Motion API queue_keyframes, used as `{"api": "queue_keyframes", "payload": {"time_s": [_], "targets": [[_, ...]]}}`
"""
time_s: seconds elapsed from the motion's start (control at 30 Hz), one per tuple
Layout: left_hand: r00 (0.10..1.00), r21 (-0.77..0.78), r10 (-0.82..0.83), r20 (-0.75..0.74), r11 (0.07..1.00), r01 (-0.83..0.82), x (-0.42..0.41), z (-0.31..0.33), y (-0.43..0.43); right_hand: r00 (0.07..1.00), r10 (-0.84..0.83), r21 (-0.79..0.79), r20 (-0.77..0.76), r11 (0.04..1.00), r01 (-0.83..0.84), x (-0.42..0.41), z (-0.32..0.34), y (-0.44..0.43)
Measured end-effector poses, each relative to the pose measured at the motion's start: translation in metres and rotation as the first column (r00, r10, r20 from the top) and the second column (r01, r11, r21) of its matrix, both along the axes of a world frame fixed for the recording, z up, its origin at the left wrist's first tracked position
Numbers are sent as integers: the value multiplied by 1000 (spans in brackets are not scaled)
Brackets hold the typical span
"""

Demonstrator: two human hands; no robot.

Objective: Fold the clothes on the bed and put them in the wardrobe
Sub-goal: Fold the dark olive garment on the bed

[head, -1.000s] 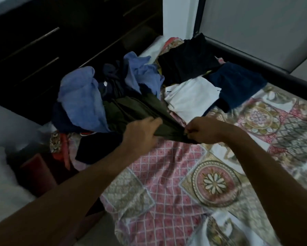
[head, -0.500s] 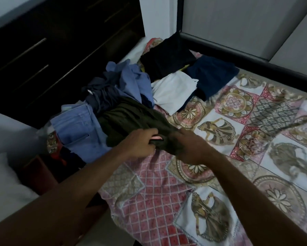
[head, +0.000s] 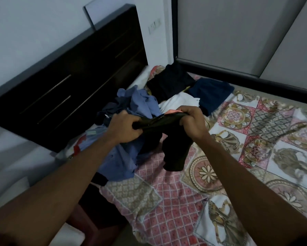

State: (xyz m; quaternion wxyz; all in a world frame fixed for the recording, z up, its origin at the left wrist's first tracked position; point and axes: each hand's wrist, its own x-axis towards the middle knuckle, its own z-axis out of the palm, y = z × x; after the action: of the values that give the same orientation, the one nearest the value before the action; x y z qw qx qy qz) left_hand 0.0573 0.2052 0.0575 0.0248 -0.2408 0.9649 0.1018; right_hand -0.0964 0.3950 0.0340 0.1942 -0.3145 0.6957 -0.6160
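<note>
The left hand (head: 124, 126) and right hand (head: 191, 121) each grip the top edge of a dark garment (head: 174, 153), fingers curled round the cloth, which is pulled taut between them. The rest of it hangs down over the bed (head: 167, 201), its lower end just above or on the patterned spread (head: 255, 139); I cannot tell which.

Behind and below the left hand lies a crumpled blue shirt (head: 120, 160) in a loose heap. Farther back lie a white garment (head: 177, 103), a navy garment (head: 209, 93) and a black garment (head: 170, 80), touching one another.

A dark headboard (head: 69, 82) runs along the pale wall (head: 33, 32), which carries a switch plate (head: 154, 26). Grey panels (head: 229, 32) in a dark frame stand along the bed's far side.
</note>
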Motion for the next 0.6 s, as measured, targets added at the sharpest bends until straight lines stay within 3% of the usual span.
{"api": "queue_keyframes", "payload": {"time_s": [0.07, 0.1, 0.23, 0.33, 0.43, 0.53, 0.6], "targets": [[995, -79, -3, -99, 997, -5, -2, 18, -10, 999, -36, -57, 11, 998, 37, -1, 18, 4], [986, -38, 16, -168, 999, -23, -4, 29, -12, 999, -43, -93, 0, 995, 43, -1, 28, 7], [947, 412, 186, -262, 909, -64, -18, 75, 4, 991, -63, -91, -120, 994, 52, -3, 60, 22], [942, 525, 148, -300, 851, 33, -32, 101, 16, 963, -66, 76, -262, 993, 89, -17, 71, 36], [930, 565, 104, -354, 816, 124, -46, 124, 35, 951, 164, 250, -260, 963, -98, -15, 90, 41], [931, 556, -8, -366, 800, 225, -58, 138, 60, 953, 226, 84, -204, 974, -213, 9, 107, 23], [910, 559, -21, -414, 783, 272, -62, 140, 70, 976, 139, -48, -169, 988, -149, 21, 114, 12]]}}
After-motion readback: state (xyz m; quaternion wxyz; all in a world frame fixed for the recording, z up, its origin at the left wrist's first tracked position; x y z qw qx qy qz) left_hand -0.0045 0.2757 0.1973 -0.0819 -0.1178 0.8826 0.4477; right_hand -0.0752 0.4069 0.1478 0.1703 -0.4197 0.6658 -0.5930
